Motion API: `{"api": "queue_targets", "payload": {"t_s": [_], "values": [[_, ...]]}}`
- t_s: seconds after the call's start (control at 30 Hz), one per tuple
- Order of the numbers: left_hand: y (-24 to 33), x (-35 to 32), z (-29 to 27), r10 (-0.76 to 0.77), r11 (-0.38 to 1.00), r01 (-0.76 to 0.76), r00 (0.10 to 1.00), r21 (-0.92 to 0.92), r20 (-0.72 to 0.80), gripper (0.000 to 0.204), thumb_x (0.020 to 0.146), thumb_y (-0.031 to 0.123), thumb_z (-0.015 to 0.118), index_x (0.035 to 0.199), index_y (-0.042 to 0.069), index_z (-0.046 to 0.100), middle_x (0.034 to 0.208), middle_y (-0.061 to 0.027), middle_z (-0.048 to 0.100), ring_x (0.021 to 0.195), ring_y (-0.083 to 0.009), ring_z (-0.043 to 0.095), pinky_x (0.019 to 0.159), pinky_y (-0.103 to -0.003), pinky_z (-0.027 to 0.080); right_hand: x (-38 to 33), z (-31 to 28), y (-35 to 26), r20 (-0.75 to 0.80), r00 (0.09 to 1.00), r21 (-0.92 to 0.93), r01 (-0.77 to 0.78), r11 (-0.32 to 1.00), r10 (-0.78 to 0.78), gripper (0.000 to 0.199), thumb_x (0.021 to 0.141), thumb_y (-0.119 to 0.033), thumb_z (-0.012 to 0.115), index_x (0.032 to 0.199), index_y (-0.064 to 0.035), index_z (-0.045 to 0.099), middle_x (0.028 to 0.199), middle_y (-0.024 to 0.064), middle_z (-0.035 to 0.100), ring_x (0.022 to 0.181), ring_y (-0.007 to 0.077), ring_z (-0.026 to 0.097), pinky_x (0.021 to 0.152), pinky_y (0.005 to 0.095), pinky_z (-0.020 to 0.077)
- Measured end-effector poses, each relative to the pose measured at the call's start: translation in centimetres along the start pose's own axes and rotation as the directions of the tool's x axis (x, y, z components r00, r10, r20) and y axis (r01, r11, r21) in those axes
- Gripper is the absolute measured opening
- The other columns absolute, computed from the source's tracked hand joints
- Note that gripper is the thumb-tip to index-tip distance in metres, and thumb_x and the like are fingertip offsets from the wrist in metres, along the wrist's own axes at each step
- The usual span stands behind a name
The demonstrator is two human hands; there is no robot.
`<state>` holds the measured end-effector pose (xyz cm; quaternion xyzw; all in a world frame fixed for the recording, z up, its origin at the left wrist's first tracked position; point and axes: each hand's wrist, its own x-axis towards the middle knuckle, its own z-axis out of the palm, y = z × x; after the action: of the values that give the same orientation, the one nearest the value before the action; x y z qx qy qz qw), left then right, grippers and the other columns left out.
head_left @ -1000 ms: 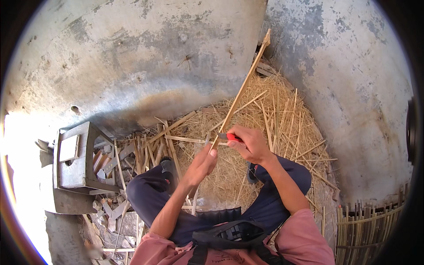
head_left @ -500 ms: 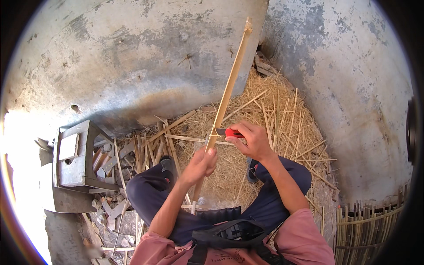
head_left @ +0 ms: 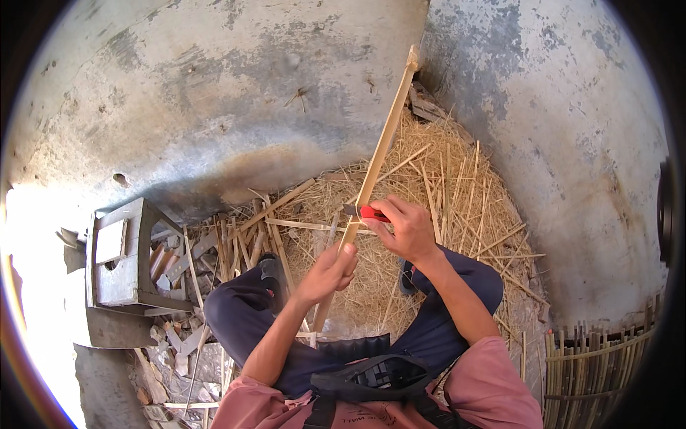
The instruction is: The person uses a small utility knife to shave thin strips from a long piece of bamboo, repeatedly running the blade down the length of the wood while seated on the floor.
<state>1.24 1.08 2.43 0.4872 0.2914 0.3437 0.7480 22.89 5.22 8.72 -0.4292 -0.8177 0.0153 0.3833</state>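
A long pale split-bamboo strip [head_left: 386, 132] slants up and to the right in front of me, its lower end passing below my grip. My left hand [head_left: 330, 273] is closed around it near the lower part. In my right hand [head_left: 407, 227] is a knife [head_left: 373, 214] with a red handle, and its dark blade lies across the strip just above my left hand. A thin curl of shaving shows by the blade. My fingers partly hide the handle.
Straw-like shavings and loose strips [head_left: 457, 186] cover the floor ahead. An overturned wooden stool [head_left: 118, 250] stands at the left beside rubble [head_left: 179, 350]. A bundle of upright sticks [head_left: 597, 365] is at the lower right. Worn plaster walls [head_left: 236, 86] rise ahead and to the right.
The bamboo strip's far end has tilted right and dropped slightly. The knife blade now lies across the strip, a little higher in the view, and my left hand has shifted slightly right.
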Motion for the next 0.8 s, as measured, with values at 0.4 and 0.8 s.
{"api": "queue_targets", "payload": {"t_s": [0.4, 0.8], "values": [[1.5, 0.3, 0.8, -0.109, 0.992, 0.118, 0.976, 0.038, -0.187, 0.036, 0.118, 0.041, 0.038, 0.102, 0.01, 0.05, 0.069, 0.006, 0.038, 0.053, -0.0054, 0.035, 0.047, -0.025, 0.031, 0.0, 0.8, 0.8, -0.026, 0.984, 0.028, -0.174, 0.984, 0.174, 0.028, 0.094, -0.031, 0.08, 0.103, -0.0057, 0.076, 0.09, 0.0088, 0.075, 0.072, 0.0266, 0.073, 0.063, 0.037, 0.0559], [-0.4, -0.3, 0.7, 0.004, 0.937, 0.061, 0.983, 0.343, -0.186, 0.04, 0.117, 0.041, 0.041, 0.091, 0.012, 0.047, 0.071, 0.0062, 0.039, 0.053, -0.0049, 0.036, 0.049, -0.025, 0.032, 1.6, -2.1, 5.3, -0.141, 0.924, -0.032, -0.363, 0.931, 0.356, 0.036, 0.095, -0.035, 0.079, 0.104, 0.0, 0.075, 0.088, 0.0147, 0.073, 0.078, 0.0316, 0.072, 0.07, 0.0409, 0.0551]]}}
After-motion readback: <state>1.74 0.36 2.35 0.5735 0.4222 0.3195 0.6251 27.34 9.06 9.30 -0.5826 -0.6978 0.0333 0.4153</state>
